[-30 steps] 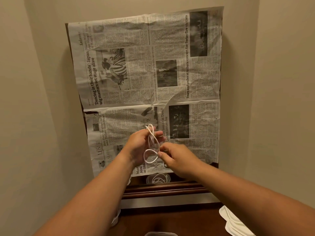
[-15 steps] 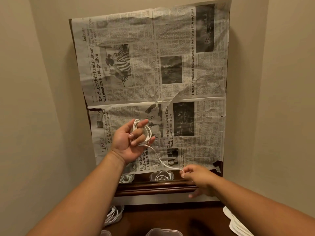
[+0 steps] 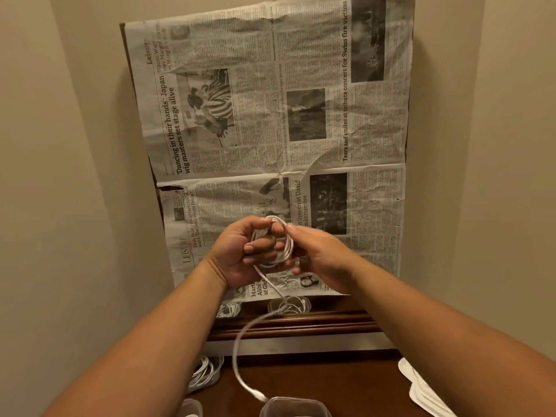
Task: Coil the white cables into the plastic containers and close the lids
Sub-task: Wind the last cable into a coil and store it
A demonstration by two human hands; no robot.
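My left hand (image 3: 240, 254) holds a coil of white cable (image 3: 285, 245), wound round its fingers, above the newspaper. My right hand (image 3: 319, 254) pinches the coil from the right side. A loose tail of the cable (image 3: 240, 350) hangs down from the coil, and its plug end (image 3: 260, 396) dangles just above a clear plastic container (image 3: 294, 409) at the bottom edge. Two more clear containers (image 3: 288, 305) with coiled white cables in them sit under the newspaper's near edge.
A newspaper sheet (image 3: 270, 115) covers a dark wooden surface (image 3: 301, 323) set between beige walls. More coiled white cable (image 3: 204, 374) lies at the lower left, next to another container (image 3: 191, 409). White lids (image 3: 421, 386) lie at the lower right.
My right hand came up from the wooden edge to the coil and laid another turn on it. The tail now hangs free below. The camera moved closer.
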